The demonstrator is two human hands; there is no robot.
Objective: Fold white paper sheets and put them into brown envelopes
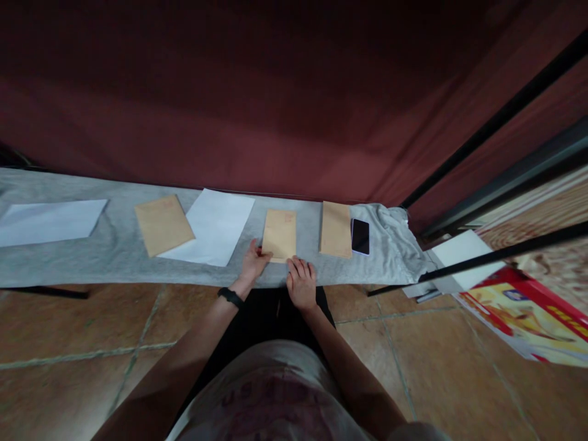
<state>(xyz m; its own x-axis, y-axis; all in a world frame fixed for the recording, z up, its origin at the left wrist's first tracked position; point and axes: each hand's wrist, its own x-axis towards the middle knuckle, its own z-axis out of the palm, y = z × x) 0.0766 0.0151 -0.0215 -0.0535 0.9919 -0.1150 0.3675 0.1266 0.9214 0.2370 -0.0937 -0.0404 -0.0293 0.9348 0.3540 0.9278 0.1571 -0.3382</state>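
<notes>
A small brown envelope [279,234] lies in front of me on the grey cloth of a narrow table [312,269]. My left hand [255,260] grips its lower left corner, thumb on top and fingers at the side. At the lower right corner, my right hand [301,282] rests with its fingertips on the edge, fingers slightly bent and apart. To the right lie more brown envelopes [335,229], with a dark phone [361,236] beside them. On the left, another brown envelope [164,225] partly covers a white sheet of paper [218,223].
Another white sheet [52,222] lies at the table's far left. A dark red curtain [275,122] hangs behind the table. Black metal bars [496,116] slant across the right side, above a red and yellow box [528,315]. Tiled floor [197,312] shows below.
</notes>
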